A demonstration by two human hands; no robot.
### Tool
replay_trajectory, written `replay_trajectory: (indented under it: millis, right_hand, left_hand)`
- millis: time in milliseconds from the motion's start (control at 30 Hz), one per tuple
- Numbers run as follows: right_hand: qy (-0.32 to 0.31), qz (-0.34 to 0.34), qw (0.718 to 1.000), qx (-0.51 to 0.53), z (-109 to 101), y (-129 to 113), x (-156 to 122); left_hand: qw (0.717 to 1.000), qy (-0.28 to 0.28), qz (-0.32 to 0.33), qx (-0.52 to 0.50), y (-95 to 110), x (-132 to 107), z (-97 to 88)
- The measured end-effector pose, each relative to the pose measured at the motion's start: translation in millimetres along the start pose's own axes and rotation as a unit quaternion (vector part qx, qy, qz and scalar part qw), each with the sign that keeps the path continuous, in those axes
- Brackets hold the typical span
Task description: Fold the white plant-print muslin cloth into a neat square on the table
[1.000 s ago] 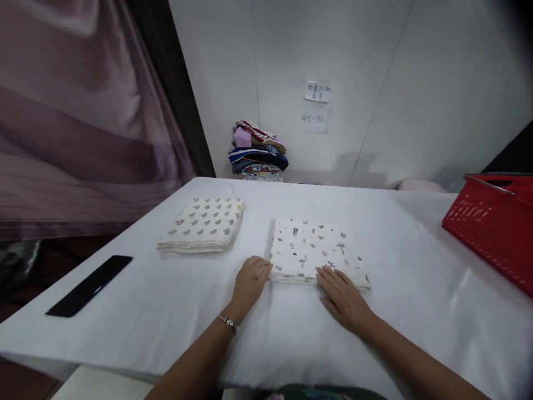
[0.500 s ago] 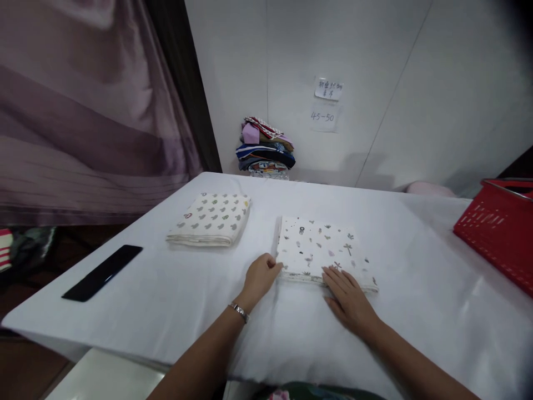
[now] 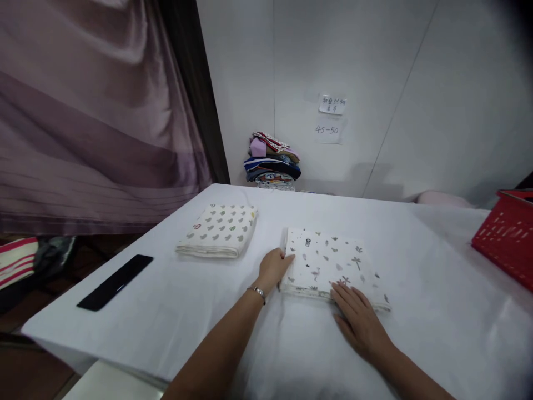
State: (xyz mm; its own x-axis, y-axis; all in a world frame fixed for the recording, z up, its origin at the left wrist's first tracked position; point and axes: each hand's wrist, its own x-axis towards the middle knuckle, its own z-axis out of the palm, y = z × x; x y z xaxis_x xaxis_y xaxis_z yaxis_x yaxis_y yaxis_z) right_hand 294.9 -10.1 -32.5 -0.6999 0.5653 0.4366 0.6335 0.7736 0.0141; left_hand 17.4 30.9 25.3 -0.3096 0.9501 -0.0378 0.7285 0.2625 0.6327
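With the flamingo-print folded cloth (image 3: 322, 261) taken as the clock's centre, a dark flat slab (image 3: 115, 282) is seen far out at nine o'clock on the white desk (image 3: 187, 311), and a grey-patterned folded cloth (image 3: 219, 230) between nine and ten. At nine o'clock, the centre cloth's left edge is touched by the left hand (image 3: 275, 268), curled narrow; whether any layer is pinched cannot be told. That cloth lies flat on the desk, layered and probably light, soft, limp and not fragile; it would best be held by all layers at opposite edges, as loose layers might slide. At five o'clock, its near edge is lightly covered by the fingertips of the flat, outstretched right hand (image 3: 361, 323). A red basket (image 3: 508, 239) is cut off at three o'clock.
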Motion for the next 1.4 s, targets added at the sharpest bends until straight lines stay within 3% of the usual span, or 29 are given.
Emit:
replay_trajectory:
  millis: [300,500,667,967,1033,1133,1233,1333,1400]
  right_hand:
    - [-0.007,0.003,1.0,0.018,-2,1,0]
    - [-0.002,0.006,1.0,0.028,-1,1,1]
    - [-0.009,0.003,1.0,0.018,-1,1,0]
    - [-0.001,0.001,1.0,0.02,-1,2,0]
    - [-0.005,0.001,1.0,0.015,-1,2,1]
    - [-0.013,-0.001,1.0,0.006,1,3,0]
    - [-0.015,-0.002,1.0,0.011,4,4,-2]
    - [-0.019,0.003,0.999,0.039,3,5,-4]
    - [-0.03,0.013,0.997,0.074,-2,9,0]
  left_hand:
    - [0.999,0.028,-0.006,0.024,-10,6,11.6]
    - [0.999,0.019,-0.018,0.024,9,29,5.8]
    - [0.998,0.024,-0.029,0.048,18,48,11.9]
    - [0.997,0.032,-0.029,0.07,13,45,13.4]
    - [0.996,0.049,-0.012,0.077,19,41,14.7]
    - [0.987,0.07,0.073,0.121,28,30,21.2]
    - [0.975,0.028,0.139,0.169,28,18,30.2]
    - [0.978,-0.031,0.117,0.169,19,13,37.0]
    - [0.981,-0.041,0.101,0.16,13,12,39.3]
